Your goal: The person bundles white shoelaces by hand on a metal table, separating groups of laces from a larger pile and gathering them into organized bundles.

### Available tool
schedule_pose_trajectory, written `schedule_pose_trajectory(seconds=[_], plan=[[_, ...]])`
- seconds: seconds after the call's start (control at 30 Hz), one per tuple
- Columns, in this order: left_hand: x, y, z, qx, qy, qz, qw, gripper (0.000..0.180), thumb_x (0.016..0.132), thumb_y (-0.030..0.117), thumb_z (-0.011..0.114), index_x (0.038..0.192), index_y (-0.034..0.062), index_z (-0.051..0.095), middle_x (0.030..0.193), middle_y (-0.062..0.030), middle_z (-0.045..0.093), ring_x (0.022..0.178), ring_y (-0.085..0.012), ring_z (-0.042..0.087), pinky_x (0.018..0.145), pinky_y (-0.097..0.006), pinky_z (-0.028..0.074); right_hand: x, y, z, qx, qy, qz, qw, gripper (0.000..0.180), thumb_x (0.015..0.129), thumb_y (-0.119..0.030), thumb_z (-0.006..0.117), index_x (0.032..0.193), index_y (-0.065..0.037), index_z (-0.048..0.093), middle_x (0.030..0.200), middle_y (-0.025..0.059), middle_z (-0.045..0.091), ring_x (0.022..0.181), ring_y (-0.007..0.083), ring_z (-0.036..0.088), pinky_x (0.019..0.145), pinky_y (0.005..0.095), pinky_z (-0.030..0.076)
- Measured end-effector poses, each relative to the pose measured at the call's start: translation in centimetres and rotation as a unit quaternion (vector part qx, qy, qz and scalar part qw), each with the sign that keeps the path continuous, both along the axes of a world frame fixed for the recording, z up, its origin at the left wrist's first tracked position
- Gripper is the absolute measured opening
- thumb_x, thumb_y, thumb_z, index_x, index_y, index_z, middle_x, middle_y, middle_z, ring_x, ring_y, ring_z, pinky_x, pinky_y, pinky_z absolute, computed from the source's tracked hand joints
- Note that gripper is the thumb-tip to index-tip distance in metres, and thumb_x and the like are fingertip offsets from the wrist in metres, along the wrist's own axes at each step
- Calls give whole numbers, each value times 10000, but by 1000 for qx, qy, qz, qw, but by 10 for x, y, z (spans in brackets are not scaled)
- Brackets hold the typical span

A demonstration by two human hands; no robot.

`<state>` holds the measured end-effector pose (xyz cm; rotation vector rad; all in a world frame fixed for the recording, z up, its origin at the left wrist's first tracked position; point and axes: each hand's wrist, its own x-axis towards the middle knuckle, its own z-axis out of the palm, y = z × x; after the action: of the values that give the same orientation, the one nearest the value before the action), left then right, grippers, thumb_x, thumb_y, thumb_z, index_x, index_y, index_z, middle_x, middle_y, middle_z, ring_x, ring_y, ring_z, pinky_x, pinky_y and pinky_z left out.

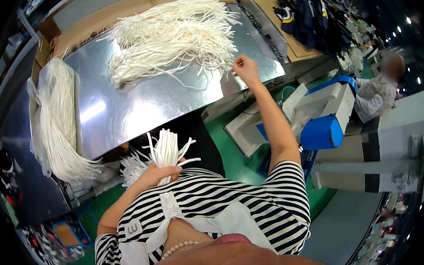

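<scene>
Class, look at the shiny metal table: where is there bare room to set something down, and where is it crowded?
Bare metal table lies below the loose cord pile, between the bagged cords and the right hand. The far half under the pile is crowded.

I stood in a garment factory, steel worktable point(126, 108) heaped with white cords point(172, 35), dark garments point(311, 17) far right, sewing machine point(320, 115) near right, another worker point(382, 89) beyond.

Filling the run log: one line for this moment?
left hand: grips cord bundle | right hand: pinches cord at loose pile | metal table
</scene>
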<state>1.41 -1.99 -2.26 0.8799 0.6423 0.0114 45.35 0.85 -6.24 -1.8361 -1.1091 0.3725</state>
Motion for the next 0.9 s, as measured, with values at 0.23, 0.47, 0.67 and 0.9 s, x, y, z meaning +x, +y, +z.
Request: schedule_pose_trajectory(seconds=[0.23,0.47,0.67,0.9], plan=[[4,5,-3,-29,-5,37,999,373,836,82,644,1168,-46,529,651,-39,531,562,-112,504,530,-251,402,29,19,-6,-100,-166,10,981,65,737,3,604,802,-5,604,745,114,640,655,205,650,592,321,505],[10,9,-7,-105,-19,71,992,306,855,75,607,1131,-35,532,628,-42,501,500,-122,461,520,-277,407,34,-2,-7,-76,-202,12,976,178,794,-79,588,954,-63,666,895,129,654,799,283,627,689,361,487],[5,20,7,-136,-47,130,981,281,849,90,602,1094,-39,554,604,-22,464,495,-101,406,581,-281,390,-19,-31,33,35,-41,-37,998,193,898,-172,564,1009,-45,658,969,78,653,832,183,618,722,310,472],[8,44,23,-180,-184,131,957,207,857,94,575,1036,-10,564,607,-21,477,440,-97,418,542,-248,367,-211,-62,30,-84,469,487,732,690,864,-321,661,1402,-31,341,1306,161,515,1214,220,491,1052,365,376]])
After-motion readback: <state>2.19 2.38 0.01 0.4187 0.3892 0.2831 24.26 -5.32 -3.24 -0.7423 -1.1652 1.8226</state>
